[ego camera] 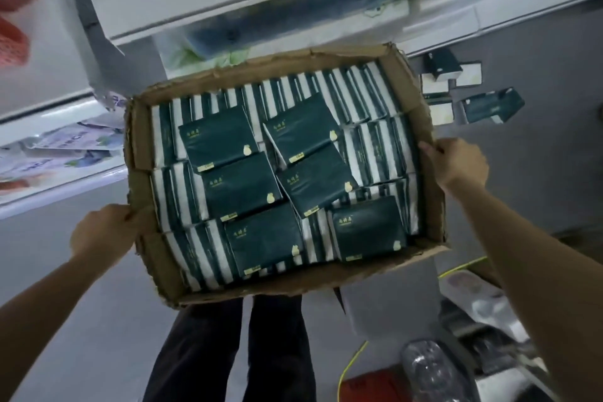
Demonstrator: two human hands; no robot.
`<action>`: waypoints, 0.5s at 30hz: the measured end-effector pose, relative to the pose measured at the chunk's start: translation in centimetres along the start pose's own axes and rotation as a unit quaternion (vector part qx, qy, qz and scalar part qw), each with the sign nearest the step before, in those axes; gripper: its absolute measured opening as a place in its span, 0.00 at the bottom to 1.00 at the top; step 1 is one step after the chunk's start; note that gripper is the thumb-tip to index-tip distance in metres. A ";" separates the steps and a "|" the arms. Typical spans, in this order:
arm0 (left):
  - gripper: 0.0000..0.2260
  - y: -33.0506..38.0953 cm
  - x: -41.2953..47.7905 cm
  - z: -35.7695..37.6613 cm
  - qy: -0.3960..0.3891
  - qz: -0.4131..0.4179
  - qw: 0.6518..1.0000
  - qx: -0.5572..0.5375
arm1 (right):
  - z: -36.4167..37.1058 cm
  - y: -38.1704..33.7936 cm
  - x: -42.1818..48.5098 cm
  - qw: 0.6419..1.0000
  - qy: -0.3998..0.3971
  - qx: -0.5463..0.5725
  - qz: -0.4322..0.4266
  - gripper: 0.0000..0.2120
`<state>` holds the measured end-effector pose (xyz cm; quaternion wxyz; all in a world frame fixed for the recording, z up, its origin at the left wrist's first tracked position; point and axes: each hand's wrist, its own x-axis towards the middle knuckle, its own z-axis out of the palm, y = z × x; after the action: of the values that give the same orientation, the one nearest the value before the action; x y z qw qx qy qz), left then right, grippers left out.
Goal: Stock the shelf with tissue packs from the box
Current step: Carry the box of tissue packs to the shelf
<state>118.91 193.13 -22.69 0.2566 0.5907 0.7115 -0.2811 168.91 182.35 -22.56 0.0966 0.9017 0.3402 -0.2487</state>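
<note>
— Tissue packs are filling the box, some lying flat on top, the rest standing on edge in rows. Who is carrying it?

— Both hands are. The left hand is gripping the left wall near the front corner, and the right hand is curling over the right wall, further from the body.

— So the box is hanging just in front of the shelf?

— It is looking that way, with the person's legs showing beneath it. The torn cardboard is looking soft to me, so I am advising level hands and a slow set-down close to the shelf. Any tilt is risking the loose top packs sliding off.
</note>
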 end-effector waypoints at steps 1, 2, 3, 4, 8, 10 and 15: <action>0.23 0.2 0.5 0.4 0.003 -0.004 1.000 -0.004 | 0.4 -0.2 0.6 1.000 0.001 -0.002 -0.002 0.23; 0.22 0.5 1.3 0.9 0.009 -0.010 1.000 -0.014 | 0.9 -0.4 1.4 1.000 0.007 -0.005 -0.005 0.23; 0.22 0.8 2.1 1.3 0.014 -0.015 1.000 -0.019 | 1.3 -0.8 2.1 1.000 0.010 -0.010 -0.006 0.23; 0.22 1.1 3.0 1.7 0.015 -0.019 1.000 -0.020 | 1.7 -1.1 2.9 1.000 0.013 -0.015 -0.009 0.22; 0.22 2.3 6.0 2.5 0.023 -0.013 1.000 -0.014 | 3.0 -2.7 6.0 0.999 0.022 -0.029 -0.027 0.22; 0.22 2.5 7.0 2.7 0.032 -0.016 0.999 -0.018 | 3.2 -3.6 7.2 0.998 0.032 -0.039 -0.042 0.23; 0.22 2.5 8.5 3.0 0.059 -0.026 0.997 -0.031 | 2.7 -6.5 8.5 0.996 0.058 -0.048 -0.044 0.24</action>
<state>120.03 197.27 -31.02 0.2251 0.5791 0.7490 -0.2303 169.07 191.09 -29.29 0.1092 0.8931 0.3961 -0.1833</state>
